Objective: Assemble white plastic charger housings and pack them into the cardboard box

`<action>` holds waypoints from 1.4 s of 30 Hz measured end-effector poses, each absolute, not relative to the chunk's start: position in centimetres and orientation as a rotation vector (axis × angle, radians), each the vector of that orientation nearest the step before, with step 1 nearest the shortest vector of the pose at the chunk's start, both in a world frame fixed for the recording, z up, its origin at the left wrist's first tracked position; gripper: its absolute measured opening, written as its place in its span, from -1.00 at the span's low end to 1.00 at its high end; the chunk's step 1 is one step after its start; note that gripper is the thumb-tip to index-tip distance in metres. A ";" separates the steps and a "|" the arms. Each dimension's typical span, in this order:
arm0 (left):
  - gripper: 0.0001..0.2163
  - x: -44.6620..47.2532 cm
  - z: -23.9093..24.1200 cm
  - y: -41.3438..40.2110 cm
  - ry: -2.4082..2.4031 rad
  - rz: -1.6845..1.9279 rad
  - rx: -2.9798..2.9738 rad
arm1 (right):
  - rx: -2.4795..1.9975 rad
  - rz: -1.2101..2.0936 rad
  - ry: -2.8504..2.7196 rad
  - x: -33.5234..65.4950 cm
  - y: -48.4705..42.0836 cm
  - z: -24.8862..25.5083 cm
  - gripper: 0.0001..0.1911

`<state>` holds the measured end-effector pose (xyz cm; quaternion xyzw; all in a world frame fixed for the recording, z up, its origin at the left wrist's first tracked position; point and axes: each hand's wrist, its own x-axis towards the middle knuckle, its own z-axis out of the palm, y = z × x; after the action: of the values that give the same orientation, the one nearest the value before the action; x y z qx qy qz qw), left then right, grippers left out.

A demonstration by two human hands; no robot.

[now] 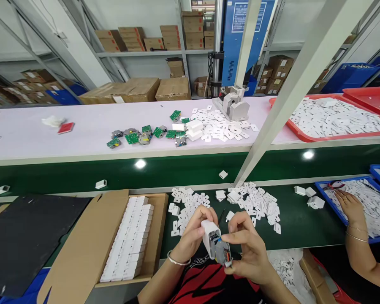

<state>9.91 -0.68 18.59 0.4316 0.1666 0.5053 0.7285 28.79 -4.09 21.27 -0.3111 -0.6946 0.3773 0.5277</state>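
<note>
My left hand (193,236) is closed around a white plastic charger housing (208,240), its open end facing right and down. Between the thumb and fingers of my right hand (250,251) is a circuit board (223,253) with grey and blue components. The board sits partly in the housing's mouth, its outer part sticking out. Both hands are above the front edge of the green bench (205,215). Just beyond them lie a pile of small white plastic plates (190,204) and another pile of white plates (259,202), with a few white housings among them.
A cardboard box (160,223) with rows of white housings stands to the left. On the raised shelf are circuit boards (132,138), more white plates and a red tray (304,137). A slanted white post (262,143) rises ahead. At right, a co-worker's hand (351,207) reaches into a blue tray (372,240).
</note>
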 end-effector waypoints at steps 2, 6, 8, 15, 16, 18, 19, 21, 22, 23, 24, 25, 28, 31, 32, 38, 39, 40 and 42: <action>-0.70 9.9 18.6 -0.7 0.374 1.116 0.960 | -0.749 0.922 -1.639 28.8 -4.0 21.0 -0.53; -0.68 9.8 18.6 -0.8 0.394 1.107 0.963 | -0.761 0.938 -1.621 28.7 -3.8 20.8 -0.54; -0.68 9.8 18.6 -0.8 0.394 1.110 0.963 | -0.761 0.949 -1.611 28.7 -3.8 20.8 -0.55; -0.70 10.2 18.3 -0.7 0.500 1.193 0.924 | -0.916 1.145 -1.329 28.1 -3.1 20.9 -0.52; -0.70 10.3 18.2 -0.7 0.519 1.200 0.910 | -0.924 1.154 -1.314 28.0 -3.0 20.9 -0.52; -0.70 10.4 18.1 -0.7 0.544 1.207 0.880 | -0.920 1.147 -1.315 27.9 -2.9 20.9 -0.55; -0.70 10.4 18.1 -0.7 0.552 1.209 0.866 | -0.914 1.138 -1.322 27.9 -2.8 21.0 -0.56; -0.71 10.5 18.1 -0.7 0.561 1.215 0.848 | -0.905 1.123 -1.336 27.8 -2.8 21.0 -0.58; -0.70 10.5 18.1 -0.7 0.565 1.218 0.843 | -0.908 1.115 -1.341 27.8 -2.7 21.0 -0.58; -0.70 10.5 18.1 -0.7 0.569 1.218 0.841 | -0.914 1.108 -1.346 27.8 -2.7 21.0 -0.58; -0.70 10.5 18.1 -0.6 0.573 1.218 0.838 | -0.921 1.103 -1.351 27.8 -2.7 21.0 -0.58; -0.70 10.5 18.1 -0.6 0.575 1.219 0.835 | -0.929 1.097 -1.356 27.8 -2.7 21.0 -0.58; -0.71 10.5 18.2 -0.5 0.572 1.217 0.827 | -0.939 1.087 -1.372 27.7 -2.6 21.0 -0.60; -0.70 10.5 18.3 -0.4 0.569 1.209 0.826 | -0.934 1.083 -1.383 27.7 -2.6 21.0 -0.59; -0.69 10.5 18.3 -0.4 0.571 1.208 0.825 | -0.933 1.082 -1.386 27.7 -2.5 20.9 -0.59; -0.70 10.3 18.5 -0.3 0.579 1.213 0.826 | -0.912 1.067 -1.417 27.8 -2.5 20.8 -0.61; -0.69 10.3 18.5 -0.4 0.580 1.213 0.827 | -0.907 1.064 -1.421 27.8 -2.6 20.7 -0.61; -0.69 10.3 18.5 -0.4 0.580 1.211 0.827 | -0.909 1.059 -1.422 27.8 -2.6 20.6 -0.61; -0.69 10.3 18.5 -0.4 0.577 1.213 0.819 | -0.937 1.055 -1.445 27.9 -2.7 20.6 -0.62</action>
<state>10.28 -0.38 18.52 0.3685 0.2596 0.5460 0.7062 27.90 -2.73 20.64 -0.3928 -0.6060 0.4421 0.5320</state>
